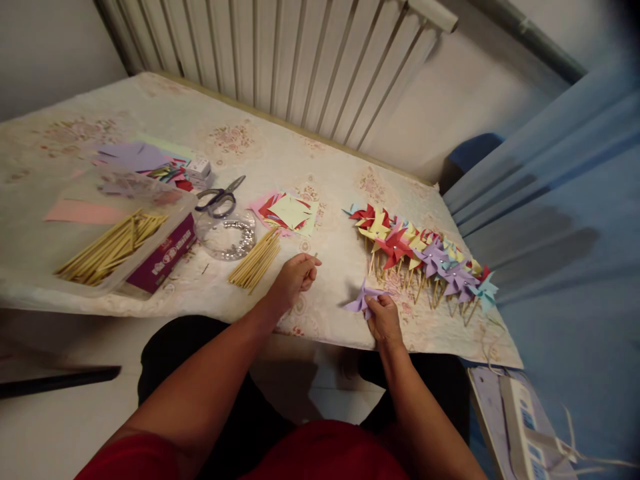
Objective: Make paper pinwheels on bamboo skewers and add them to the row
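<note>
My right hand [385, 319] pinches a purple paper pinwheel [359, 303] between thumb and fingers above the table's front edge. Its folded blades stick out to the left, and no stick shows on it. To the left, my left hand [296, 279] is closed, fingertips pressed together. A tiny dark tip pokes up from those fingers, too small to name. Beside that hand lies a bundle of thin wooden sticks [256, 261]. Behind it is a pile of cut paper squares [289, 212]. Finished pinwheels on sticks [395, 247] lie in a row to the right.
A plastic box of sticks [117, 250] stands at the left, beside a purple carton [163, 257]. A round dish of small shiny pieces [227, 239] and scissors [221, 199] lie nearby. Coloured paper [133, 157] is farther back. A radiator [280, 60] and blue curtain [565, 220] border the table.
</note>
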`<action>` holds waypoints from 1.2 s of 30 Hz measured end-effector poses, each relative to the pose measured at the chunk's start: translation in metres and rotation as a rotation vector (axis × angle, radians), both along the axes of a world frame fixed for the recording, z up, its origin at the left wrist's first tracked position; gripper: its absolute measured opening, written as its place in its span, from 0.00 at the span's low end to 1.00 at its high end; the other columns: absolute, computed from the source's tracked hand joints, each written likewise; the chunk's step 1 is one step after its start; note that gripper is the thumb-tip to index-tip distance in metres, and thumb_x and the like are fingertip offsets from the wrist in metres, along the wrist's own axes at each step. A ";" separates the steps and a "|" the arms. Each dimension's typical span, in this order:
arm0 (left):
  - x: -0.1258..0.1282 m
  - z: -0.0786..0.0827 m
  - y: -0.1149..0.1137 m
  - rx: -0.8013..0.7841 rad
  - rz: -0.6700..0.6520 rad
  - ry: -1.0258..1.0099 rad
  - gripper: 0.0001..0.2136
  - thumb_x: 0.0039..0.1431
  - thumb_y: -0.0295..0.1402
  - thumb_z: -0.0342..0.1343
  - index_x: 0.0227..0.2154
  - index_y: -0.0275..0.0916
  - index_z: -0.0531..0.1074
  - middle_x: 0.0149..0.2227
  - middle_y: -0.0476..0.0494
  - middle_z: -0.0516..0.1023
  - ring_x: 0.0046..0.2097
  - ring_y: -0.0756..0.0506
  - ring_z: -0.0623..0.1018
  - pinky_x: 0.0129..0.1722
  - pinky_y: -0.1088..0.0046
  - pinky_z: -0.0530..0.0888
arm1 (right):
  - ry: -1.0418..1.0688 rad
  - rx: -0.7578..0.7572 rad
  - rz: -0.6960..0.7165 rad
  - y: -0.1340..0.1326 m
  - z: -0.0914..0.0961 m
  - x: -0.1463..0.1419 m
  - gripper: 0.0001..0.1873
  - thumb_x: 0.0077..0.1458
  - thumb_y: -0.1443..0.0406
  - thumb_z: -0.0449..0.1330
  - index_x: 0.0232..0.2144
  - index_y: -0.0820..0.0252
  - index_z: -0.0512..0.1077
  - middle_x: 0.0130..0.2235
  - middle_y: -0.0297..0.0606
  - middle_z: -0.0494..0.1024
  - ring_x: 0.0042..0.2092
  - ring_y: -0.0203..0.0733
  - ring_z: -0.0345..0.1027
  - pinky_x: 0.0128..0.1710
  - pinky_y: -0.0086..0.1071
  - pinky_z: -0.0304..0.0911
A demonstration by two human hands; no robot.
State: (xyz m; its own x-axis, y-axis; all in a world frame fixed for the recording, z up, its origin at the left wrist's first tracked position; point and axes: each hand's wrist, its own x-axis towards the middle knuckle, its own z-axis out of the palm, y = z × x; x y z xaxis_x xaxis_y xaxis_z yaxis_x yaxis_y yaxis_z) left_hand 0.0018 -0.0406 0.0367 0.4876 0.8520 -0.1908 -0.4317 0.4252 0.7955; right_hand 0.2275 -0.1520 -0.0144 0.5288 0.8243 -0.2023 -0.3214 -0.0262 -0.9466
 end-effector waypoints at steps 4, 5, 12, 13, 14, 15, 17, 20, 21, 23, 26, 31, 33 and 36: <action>0.000 0.002 0.000 -0.007 -0.001 0.018 0.06 0.53 0.32 0.57 0.31 0.35 0.69 0.19 0.54 0.65 0.15 0.59 0.54 0.16 0.78 0.46 | -0.011 -0.001 -0.008 0.000 0.001 0.000 0.15 0.34 0.64 0.73 0.27 0.57 0.74 0.26 0.28 0.78 0.24 0.31 0.69 0.26 0.25 0.67; 0.000 0.002 0.000 -0.009 -0.001 0.019 0.06 0.53 0.32 0.57 0.31 0.35 0.69 0.20 0.54 0.65 0.15 0.59 0.54 0.16 0.79 0.46 | -0.013 0.000 -0.010 0.000 0.001 0.000 0.15 0.34 0.64 0.73 0.27 0.57 0.73 0.26 0.28 0.78 0.24 0.31 0.69 0.26 0.25 0.67; -0.001 0.002 0.000 -0.009 -0.004 0.042 0.05 0.53 0.30 0.58 0.32 0.34 0.70 0.21 0.52 0.66 0.16 0.59 0.55 0.17 0.79 0.46 | -0.030 0.000 -0.010 -0.001 0.001 -0.001 0.15 0.36 0.64 0.73 0.26 0.57 0.71 0.25 0.27 0.76 0.23 0.31 0.68 0.24 0.25 0.66; -0.001 0.002 0.000 -0.004 -0.006 0.049 0.05 0.53 0.31 0.58 0.32 0.34 0.70 0.21 0.53 0.66 0.16 0.59 0.54 0.17 0.78 0.45 | -0.038 0.001 -0.009 -0.001 0.002 -0.001 0.16 0.36 0.64 0.73 0.26 0.57 0.70 0.25 0.27 0.76 0.24 0.31 0.68 0.25 0.25 0.66; -0.001 0.001 0.000 0.002 -0.007 0.055 0.05 0.53 0.31 0.58 0.31 0.35 0.70 0.21 0.53 0.66 0.16 0.59 0.54 0.17 0.78 0.45 | -0.043 0.000 -0.008 -0.001 0.002 -0.001 0.16 0.36 0.64 0.73 0.26 0.57 0.70 0.24 0.27 0.76 0.24 0.31 0.69 0.25 0.25 0.66; -0.002 0.001 0.000 0.009 -0.008 0.060 0.05 0.54 0.31 0.57 0.31 0.35 0.70 0.20 0.53 0.66 0.16 0.59 0.54 0.17 0.78 0.45 | -0.044 -0.002 -0.005 -0.001 0.002 -0.001 0.16 0.36 0.64 0.73 0.26 0.57 0.70 0.24 0.27 0.76 0.24 0.31 0.68 0.25 0.25 0.65; -0.002 -0.001 0.001 0.022 -0.002 0.068 0.04 0.54 0.31 0.56 0.31 0.35 0.70 0.20 0.53 0.66 0.16 0.59 0.53 0.17 0.78 0.44 | -0.041 -0.005 0.002 -0.001 0.003 -0.002 0.16 0.36 0.64 0.73 0.26 0.58 0.70 0.24 0.27 0.76 0.24 0.30 0.68 0.25 0.24 0.65; -0.003 -0.002 0.001 0.041 0.011 0.074 0.04 0.55 0.31 0.55 0.31 0.35 0.70 0.20 0.53 0.66 0.16 0.59 0.53 0.17 0.78 0.45 | -0.036 0.000 0.004 0.000 0.005 -0.003 0.16 0.36 0.64 0.73 0.27 0.57 0.71 0.25 0.27 0.76 0.25 0.30 0.69 0.25 0.25 0.65; -0.003 -0.002 0.001 0.043 0.009 0.073 0.04 0.55 0.32 0.55 0.31 0.35 0.70 0.20 0.53 0.66 0.16 0.59 0.54 0.17 0.78 0.45 | -0.032 0.000 -0.001 0.000 0.005 -0.003 0.16 0.35 0.64 0.73 0.27 0.57 0.70 0.25 0.27 0.76 0.25 0.30 0.69 0.25 0.25 0.65; -0.002 -0.002 0.001 0.036 0.001 0.070 0.05 0.56 0.32 0.56 0.32 0.35 0.70 0.21 0.53 0.66 0.16 0.59 0.54 0.17 0.78 0.45 | -0.032 0.002 -0.009 0.000 0.005 -0.003 0.16 0.35 0.64 0.73 0.26 0.57 0.70 0.24 0.27 0.76 0.24 0.30 0.68 0.25 0.24 0.65; -0.001 -0.001 0.001 0.022 -0.002 0.070 0.06 0.55 0.31 0.58 0.33 0.34 0.70 0.22 0.52 0.67 0.17 0.59 0.56 0.17 0.79 0.46 | -0.057 0.008 0.003 0.001 0.005 -0.003 0.16 0.35 0.63 0.73 0.25 0.57 0.69 0.24 0.27 0.75 0.24 0.30 0.68 0.26 0.25 0.65; -0.002 -0.002 0.001 0.050 0.000 0.105 0.04 0.56 0.30 0.55 0.32 0.35 0.69 0.21 0.52 0.67 0.16 0.59 0.54 0.17 0.78 0.46 | -0.035 -0.007 -0.009 0.000 0.004 -0.002 0.16 0.35 0.64 0.73 0.27 0.57 0.71 0.26 0.28 0.77 0.25 0.32 0.69 0.26 0.26 0.66; -0.002 -0.002 0.000 0.058 0.006 0.117 0.03 0.56 0.30 0.55 0.32 0.35 0.69 0.21 0.53 0.67 0.16 0.59 0.54 0.17 0.78 0.45 | -0.024 -0.004 -0.011 0.000 0.004 -0.002 0.16 0.35 0.64 0.73 0.28 0.57 0.72 0.27 0.29 0.78 0.27 0.32 0.70 0.28 0.26 0.67; -0.002 -0.002 0.000 0.057 0.011 0.120 0.03 0.56 0.30 0.56 0.31 0.35 0.70 0.21 0.53 0.67 0.16 0.59 0.54 0.17 0.78 0.45 | -0.046 0.003 -0.006 -0.001 0.004 -0.002 0.15 0.36 0.64 0.73 0.29 0.56 0.73 0.28 0.29 0.79 0.28 0.33 0.71 0.30 0.27 0.68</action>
State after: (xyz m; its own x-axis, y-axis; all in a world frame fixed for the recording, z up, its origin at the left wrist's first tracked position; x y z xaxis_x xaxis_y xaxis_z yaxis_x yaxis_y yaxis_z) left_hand -0.0006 -0.0405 0.0348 0.4550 0.8682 -0.1979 -0.3363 0.3733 0.8646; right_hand 0.2254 -0.1526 -0.0106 0.5428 0.8214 -0.1749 -0.2778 -0.0209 -0.9604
